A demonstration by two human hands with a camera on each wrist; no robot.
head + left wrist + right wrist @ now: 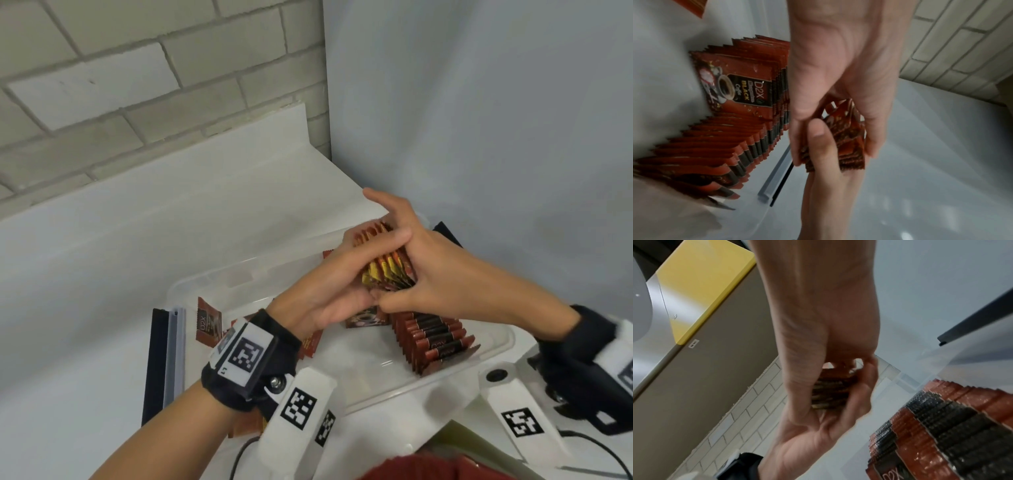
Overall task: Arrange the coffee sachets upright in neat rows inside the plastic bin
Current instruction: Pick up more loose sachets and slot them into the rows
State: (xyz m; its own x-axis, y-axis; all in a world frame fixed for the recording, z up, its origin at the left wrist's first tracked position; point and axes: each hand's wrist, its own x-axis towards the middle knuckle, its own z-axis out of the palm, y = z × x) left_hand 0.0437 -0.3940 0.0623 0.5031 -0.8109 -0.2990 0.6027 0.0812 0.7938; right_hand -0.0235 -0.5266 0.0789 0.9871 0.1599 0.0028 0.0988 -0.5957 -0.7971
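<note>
Both hands hold one stack of red-brown coffee sachets point(385, 272) above the clear plastic bin point(205, 279). My left hand point(325, 284) grips the stack from the left and my right hand point(442, 270) grips it from the right, thumb at the near end. The left wrist view shows the stack point(846, 142) between my left fingers point(871, 138) and the right thumb point(818, 146). A row of sachets point(435, 339) stands upright along the bin's right side, also visible as the row point(731, 138) and the row point(945, 426).
Loose sachets point(207, 323) lie at the bin's left end, and more lie under my left wrist point(310, 344). A black and clear rail point(164, 359) lies left of the bin. A brick wall stands behind and a plain wall to the right.
</note>
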